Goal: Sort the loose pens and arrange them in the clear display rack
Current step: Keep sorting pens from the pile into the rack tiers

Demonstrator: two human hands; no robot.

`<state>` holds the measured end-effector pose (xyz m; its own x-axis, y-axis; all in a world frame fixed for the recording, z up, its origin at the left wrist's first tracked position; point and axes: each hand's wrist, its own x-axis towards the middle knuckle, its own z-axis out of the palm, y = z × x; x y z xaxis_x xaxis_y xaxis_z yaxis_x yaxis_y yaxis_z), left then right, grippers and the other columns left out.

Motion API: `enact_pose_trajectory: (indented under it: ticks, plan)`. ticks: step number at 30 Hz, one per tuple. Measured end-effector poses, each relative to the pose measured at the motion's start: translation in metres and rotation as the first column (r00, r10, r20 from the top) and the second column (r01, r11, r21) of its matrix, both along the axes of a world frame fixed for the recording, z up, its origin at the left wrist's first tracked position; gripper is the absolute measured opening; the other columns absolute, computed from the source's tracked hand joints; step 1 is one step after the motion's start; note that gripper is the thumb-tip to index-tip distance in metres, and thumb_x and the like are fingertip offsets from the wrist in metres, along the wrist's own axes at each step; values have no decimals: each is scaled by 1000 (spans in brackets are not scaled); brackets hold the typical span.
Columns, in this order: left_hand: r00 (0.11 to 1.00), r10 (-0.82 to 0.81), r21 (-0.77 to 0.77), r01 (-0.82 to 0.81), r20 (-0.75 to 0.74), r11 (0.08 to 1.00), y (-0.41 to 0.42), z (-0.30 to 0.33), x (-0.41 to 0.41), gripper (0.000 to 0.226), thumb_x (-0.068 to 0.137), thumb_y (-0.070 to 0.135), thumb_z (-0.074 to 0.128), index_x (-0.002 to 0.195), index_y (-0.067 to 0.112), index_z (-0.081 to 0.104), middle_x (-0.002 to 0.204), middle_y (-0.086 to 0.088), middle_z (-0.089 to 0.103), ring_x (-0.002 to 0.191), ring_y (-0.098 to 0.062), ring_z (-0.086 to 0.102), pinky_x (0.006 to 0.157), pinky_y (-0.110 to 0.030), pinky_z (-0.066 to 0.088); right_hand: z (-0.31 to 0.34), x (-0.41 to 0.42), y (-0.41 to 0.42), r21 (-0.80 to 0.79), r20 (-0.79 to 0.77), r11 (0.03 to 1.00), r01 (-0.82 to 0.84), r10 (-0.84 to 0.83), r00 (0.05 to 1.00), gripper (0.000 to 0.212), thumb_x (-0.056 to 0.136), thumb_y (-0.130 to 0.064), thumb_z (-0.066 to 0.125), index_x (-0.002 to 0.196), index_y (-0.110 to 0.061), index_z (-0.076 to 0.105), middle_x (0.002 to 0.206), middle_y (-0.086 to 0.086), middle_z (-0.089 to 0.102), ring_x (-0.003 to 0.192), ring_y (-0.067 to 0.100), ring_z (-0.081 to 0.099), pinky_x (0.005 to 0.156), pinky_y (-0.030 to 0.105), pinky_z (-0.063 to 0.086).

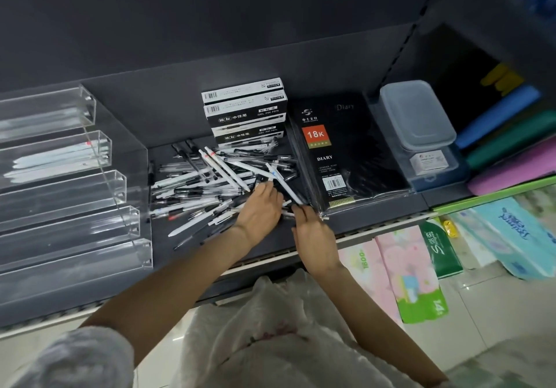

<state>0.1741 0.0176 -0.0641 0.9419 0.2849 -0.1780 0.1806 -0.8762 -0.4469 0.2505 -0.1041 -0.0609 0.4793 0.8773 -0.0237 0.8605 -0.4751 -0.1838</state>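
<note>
A heap of loose pens (210, 183), white, clear and black ones, lies on the dark shelf (264, 246). The clear display rack (72, 183) stands to its left with several stepped troughs, and a few white pens (57, 157) lie in the second trough from the back. My left hand (260, 208) lies flat on the heap's right side with its fingers stretched out. My right hand (314, 231) is just right of it, fingers curled. A white pen with a blue mark (285, 186) slants between both hands, its lower end at my right fingertips.
Stacked black-and-white gel pen boxes (245, 111) stand behind the heap. A black 18K diary (340, 153) lies right of it, then clear plastic tubs (418, 117) and coloured folders (505, 135). A white plastic bag (270, 327) hangs below my arms. Tissue packs (406, 273) are on the floor.
</note>
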Motion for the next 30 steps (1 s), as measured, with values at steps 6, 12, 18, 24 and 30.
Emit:
enact_pose_trajectory:
  ticks: [6, 12, 18, 24, 30]
  plan:
    - [989, -65, -17, 68, 131, 998, 3, -10, -18, 29, 85, 37, 55, 94, 10, 57, 88, -5, 59, 88, -22, 51, 77, -36, 26, 0, -6, -3, 105, -85, 994, 8, 1, 996, 54, 58, -11, 87, 108, -6, 65, 107, 11, 66, 59, 23, 68, 44, 28, 53]
    - [975, -110, -127, 136, 194, 983, 14, -14, -39, 50, 76, 37, 66, 108, 2, 52, 87, -6, 64, 83, -22, 54, 73, -33, 37, -2, -14, 1, 167, -186, 986, 30, 2, 982, 51, 64, -9, 84, 111, -4, 64, 115, 13, 63, 62, 26, 69, 48, 31, 55]
    - [976, -51, -214, 98, 213, 972, 34, 7, -47, 35, 66, 12, 77, 98, 6, 64, 74, -5, 64, 74, -21, 58, 56, -30, 49, 5, -19, 18, 276, -248, 961, -14, 85, 965, 44, 83, -6, 66, 126, -5, 56, 135, 12, 51, 100, 28, 65, 80, 36, 55]
    - [988, 98, -386, -44, 122, 921, 50, 38, -44, 27, 97, 13, 46, 122, 5, 40, 107, -10, 60, 74, -25, 65, 52, -32, 37, 20, -12, 39, 391, -361, 920, 28, 126, 924, 40, 89, -8, 59, 128, -8, 53, 142, 8, 42, 87, 23, 66, 85, 42, 54]
    - [929, 342, -680, -159, 144, 716, 75, 65, -53, 33, 100, 33, 39, 122, 8, 41, 98, -12, 64, 80, -27, 61, 62, -33, 42, 49, -6, 66, 528, -403, 847, 57, 191, 895, 38, 90, -14, 62, 127, -11, 55, 135, 2, 43, 84, 10, 61, 77, 29, 54]
